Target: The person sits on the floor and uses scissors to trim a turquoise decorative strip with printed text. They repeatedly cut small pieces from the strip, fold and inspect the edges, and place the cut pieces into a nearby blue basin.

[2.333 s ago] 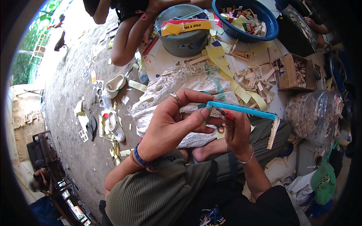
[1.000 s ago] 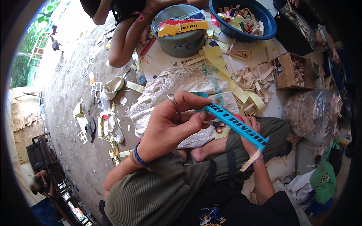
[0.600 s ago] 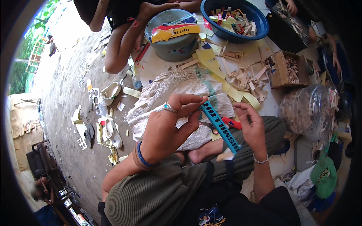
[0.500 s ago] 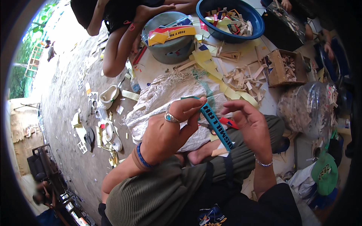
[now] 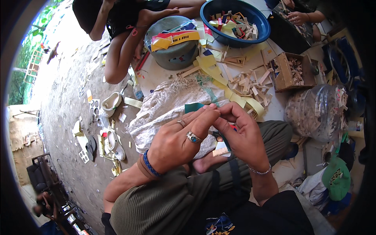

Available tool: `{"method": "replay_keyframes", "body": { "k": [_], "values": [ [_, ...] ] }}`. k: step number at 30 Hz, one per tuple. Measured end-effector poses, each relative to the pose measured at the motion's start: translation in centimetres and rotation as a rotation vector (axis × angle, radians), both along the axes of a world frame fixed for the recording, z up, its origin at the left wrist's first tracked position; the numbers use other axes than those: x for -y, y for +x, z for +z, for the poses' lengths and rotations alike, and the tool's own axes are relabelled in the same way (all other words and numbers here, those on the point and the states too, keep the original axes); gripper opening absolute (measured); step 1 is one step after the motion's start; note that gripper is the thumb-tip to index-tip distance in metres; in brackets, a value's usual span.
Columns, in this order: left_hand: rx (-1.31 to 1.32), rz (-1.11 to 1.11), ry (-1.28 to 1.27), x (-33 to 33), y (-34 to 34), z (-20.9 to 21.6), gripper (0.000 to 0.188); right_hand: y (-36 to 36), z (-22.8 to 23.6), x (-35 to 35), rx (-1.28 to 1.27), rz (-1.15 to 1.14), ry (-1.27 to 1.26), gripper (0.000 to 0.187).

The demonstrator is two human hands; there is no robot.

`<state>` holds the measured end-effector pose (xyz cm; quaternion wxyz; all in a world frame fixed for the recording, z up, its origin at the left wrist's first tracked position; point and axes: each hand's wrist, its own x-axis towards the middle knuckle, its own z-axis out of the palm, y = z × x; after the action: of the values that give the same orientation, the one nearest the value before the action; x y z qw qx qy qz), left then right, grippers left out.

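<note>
Sitting with legs folded in olive trousers point(image 5: 152, 205) and holding both hands together at the centre of the frame. Pinching a teal strip point(image 5: 192, 107) in the left hand point(image 5: 176, 137), with that grip clamped on it and leaving one flat end jutting out to the left past the fingers. Touching the left fingertips with the thumb and forefinger of the right hand point(image 5: 244, 137), set close together; not being able to tell any hold of the right grip on the strip behind those fingertips. Showing a darker teal length below the right thumb, leading toward a pale wooden stick end point(image 5: 220, 152). Partly hiding a pair of scissors point(image 5: 218, 137) just under the hands.

Wearing a blue braided bracelet point(image 5: 150, 163) on the left wrist and a silver chain bracelet point(image 5: 261, 171) on the right.

Facing a frayed white woven sack point(image 5: 164, 102) beyond the hands, and beyond that an upturned grey-green bucket point(image 5: 168, 58) topped with coloured strips point(image 5: 186, 37). Having a blue basin point(image 5: 235, 44) full of wooden pieces at the upper centre, a heap of wooden slats point(image 5: 250, 84) right of centre, and a cardboard box point(image 5: 282, 72) and a clear plastic container point(image 5: 311, 111) farther right. Sharing the floor with co-workers at the upper left and upper right of the frame.
</note>
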<state>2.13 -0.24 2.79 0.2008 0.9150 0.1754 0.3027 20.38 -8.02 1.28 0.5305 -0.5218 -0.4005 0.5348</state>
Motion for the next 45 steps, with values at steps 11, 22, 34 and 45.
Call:
{"method": "replay_keyframes", "body": {
  "k": [11,22,34,45],
  "values": [
    [0.046,0.116,-0.04,0.1,-0.1,0.4,0.05,0.7,0.6,0.8,-0.377,0.033,-0.21,0.032],
    [0.108,0.054,-0.128,0.1,-0.3,-0.1,0.052,-0.7,-0.7,0.6,-0.119,-0.013,-0.064,0.022],
    [0.069,0.15,-0.108,0.0,0.0,0.7,0.05,-0.1,-0.1,1.0,-0.323,0.096,-0.165,0.035],
    [0.122,0.164,-0.347,-0.4,-0.4,0.8,0.042,0.8,0.0,1.0,-0.557,0.197,-0.265,0.044]
  ]
}}
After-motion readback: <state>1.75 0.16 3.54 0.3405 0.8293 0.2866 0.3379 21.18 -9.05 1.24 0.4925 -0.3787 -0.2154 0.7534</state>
